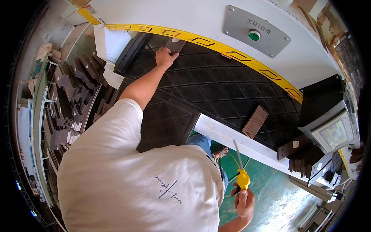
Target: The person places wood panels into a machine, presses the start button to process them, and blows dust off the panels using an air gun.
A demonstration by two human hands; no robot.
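Note:
My left hand [165, 57] reaches to the far side of the black gridded bed [216, 83], its fingers closed over the near end of a dark flat plate [176, 45] with a small white label. Part of that plate lies behind the yellow-striped edge. Low on the right, my right hand [244, 202] grips a yellow air blow gun [243, 179]. The gun's long thin nozzle points up toward the white front rail [232, 133], and a yellow hose trails from it.
A flat brown rectangular piece [255, 122] with rows of marks rests on the bed's right part. Stacked dark plates [309, 156] stand beside a screen [333, 130]. A green button [254, 35] sits on the white housing. More plates [73, 92] fill a rack on the left.

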